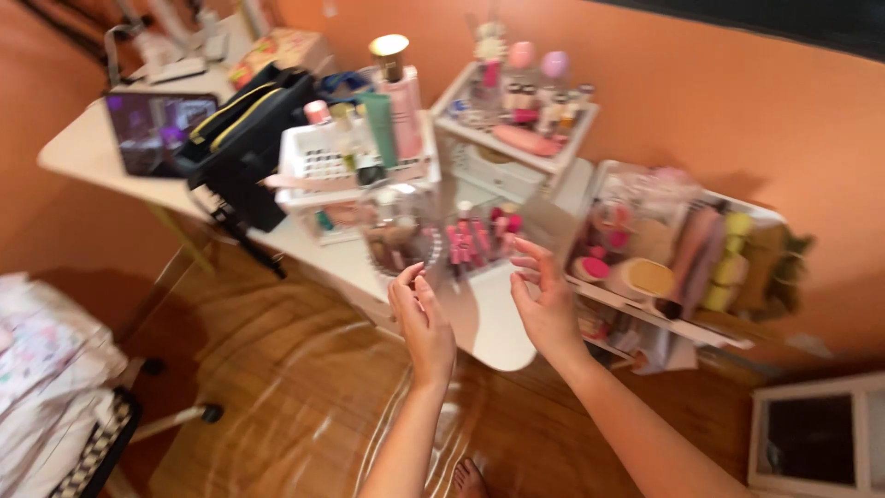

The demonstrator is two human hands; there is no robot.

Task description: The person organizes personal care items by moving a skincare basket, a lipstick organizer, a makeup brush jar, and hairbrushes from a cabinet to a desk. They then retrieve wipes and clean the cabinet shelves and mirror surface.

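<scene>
Organizer: clear acrylic makeup organizer on the white table, near the front edge, just ahead of my fingertips; blurred, so I can't separate its compartments.
Handling: I judge it stiff, smooth and a bit slippery, light as a shell but weighted by its contents (loose tubes would rattle or tip). Best grip, I think: both side walls, low down, kept level.
Lipsticks: pink and red tubes standing just right of the organizer; several, too smeared to count.
Left hand: my left hand empty, fingers loosely curled and slightly apart, palm turned inward, hovering over the table edge, touching nothing.
Right hand: my right hand empty, fingers spread and relaxed, palm facing the left one; nothing between them.
Basket: one white plastic basket behind the organizer, with a green tube and a tall pink bottle with gold cap in it.
Bag: one black bag with yellow trim, left of the basket.
Tablet: one, screen lit, at the table's far left.
Shelves: one white tiered shelf at the back; one white rack to the right, crowded with sponges and puffs (uncountable).
Floor: wooden; my bare toes show below.
</scene>
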